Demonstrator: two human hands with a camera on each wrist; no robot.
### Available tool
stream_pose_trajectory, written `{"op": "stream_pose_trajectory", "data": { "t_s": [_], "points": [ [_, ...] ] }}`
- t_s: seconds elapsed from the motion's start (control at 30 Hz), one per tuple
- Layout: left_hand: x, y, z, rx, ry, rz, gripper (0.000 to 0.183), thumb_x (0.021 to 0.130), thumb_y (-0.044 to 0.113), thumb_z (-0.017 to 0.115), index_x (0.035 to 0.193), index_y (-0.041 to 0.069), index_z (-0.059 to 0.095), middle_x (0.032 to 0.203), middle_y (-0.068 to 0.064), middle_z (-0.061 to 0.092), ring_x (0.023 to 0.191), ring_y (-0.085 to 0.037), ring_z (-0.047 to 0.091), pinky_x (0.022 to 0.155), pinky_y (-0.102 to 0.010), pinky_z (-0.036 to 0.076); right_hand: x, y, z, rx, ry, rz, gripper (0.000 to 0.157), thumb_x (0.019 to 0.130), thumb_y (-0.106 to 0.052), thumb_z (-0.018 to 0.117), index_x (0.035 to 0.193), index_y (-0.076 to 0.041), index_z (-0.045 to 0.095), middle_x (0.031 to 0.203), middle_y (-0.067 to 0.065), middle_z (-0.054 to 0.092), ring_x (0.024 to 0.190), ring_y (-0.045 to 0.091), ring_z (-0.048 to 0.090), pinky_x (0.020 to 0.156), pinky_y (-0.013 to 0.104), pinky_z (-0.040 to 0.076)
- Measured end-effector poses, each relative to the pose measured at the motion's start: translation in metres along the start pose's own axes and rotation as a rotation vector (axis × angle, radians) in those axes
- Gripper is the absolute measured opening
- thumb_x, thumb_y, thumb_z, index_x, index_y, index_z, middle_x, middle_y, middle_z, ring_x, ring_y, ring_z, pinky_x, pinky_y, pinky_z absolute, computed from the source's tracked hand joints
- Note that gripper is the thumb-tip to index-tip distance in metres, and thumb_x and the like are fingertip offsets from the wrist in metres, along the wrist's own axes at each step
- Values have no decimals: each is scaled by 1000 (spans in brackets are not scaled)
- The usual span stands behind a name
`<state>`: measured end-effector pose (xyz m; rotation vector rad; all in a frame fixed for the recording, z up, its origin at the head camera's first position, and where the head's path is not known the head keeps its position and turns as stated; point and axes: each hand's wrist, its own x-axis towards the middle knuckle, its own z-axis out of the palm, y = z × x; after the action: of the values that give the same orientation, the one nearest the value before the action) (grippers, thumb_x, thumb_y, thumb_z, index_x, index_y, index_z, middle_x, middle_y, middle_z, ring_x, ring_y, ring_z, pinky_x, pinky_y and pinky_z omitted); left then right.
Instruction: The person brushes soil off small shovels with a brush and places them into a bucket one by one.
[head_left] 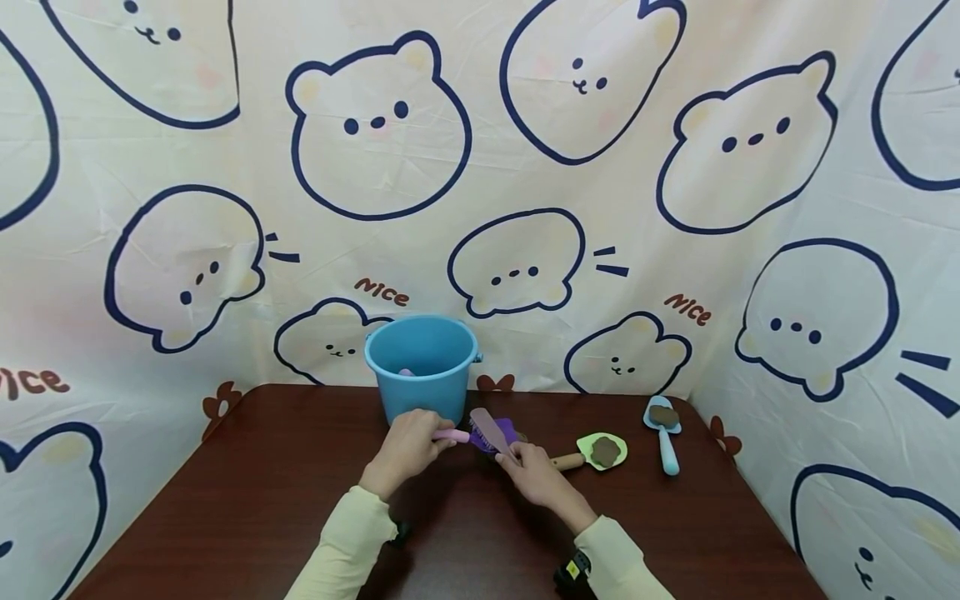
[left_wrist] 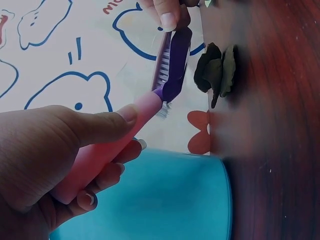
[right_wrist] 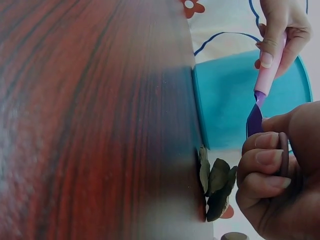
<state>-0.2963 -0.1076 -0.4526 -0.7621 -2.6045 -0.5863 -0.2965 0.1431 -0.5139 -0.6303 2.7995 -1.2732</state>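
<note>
My left hand (head_left: 408, 450) grips the pink handle of a small toy shovel (left_wrist: 125, 125), whose purple blade (left_wrist: 178, 65) points away from the fingers. In my right hand (head_left: 538, 479) is a mauve brush (head_left: 491, 432). Its bristles (left_wrist: 163, 72) face the purple blade at close range; whether they touch it I cannot tell. Beyond the blade, dark green-brown, leaf-like lumps (right_wrist: 217, 187) lie on the table. The blue bucket (head_left: 423, 387) stands just behind my left hand, with a small pinkish thing (head_left: 406, 372) inside.
Right of my right hand lies a green toy shovel (head_left: 615, 442) with a wood-coloured handle and a brown lump on it. Farther right is a light-blue shovel (head_left: 667, 450), also bearing a brown lump. A patterned cloth (head_left: 525, 350) rises behind the dark wooden table (head_left: 262, 500).
</note>
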Motion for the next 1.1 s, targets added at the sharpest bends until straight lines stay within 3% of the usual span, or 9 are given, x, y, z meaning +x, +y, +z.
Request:
{"op": "stream_pose_trajectory", "data": {
  "t_s": [0.87,1.1],
  "points": [
    [-3,-6,-8,-39,-5,-46,13,85,18,83,93,9,80,69,3,70,62,-11,54,75,-37,57,-1,11,-9,7,51,57,31,107,-30,53,87,-7,56,63,-4,42,50,9,37,47,23,32],
    [-3,-9,-9,0,11,-44,11,85,18,84,93,10,81,73,2,72,63,-10,54,73,-34,56,0,14,-13,-16,72,75,33,106,-32,53,86,-7,56,63,-4,44,52,10,40,50,24,35]
  ]
}}
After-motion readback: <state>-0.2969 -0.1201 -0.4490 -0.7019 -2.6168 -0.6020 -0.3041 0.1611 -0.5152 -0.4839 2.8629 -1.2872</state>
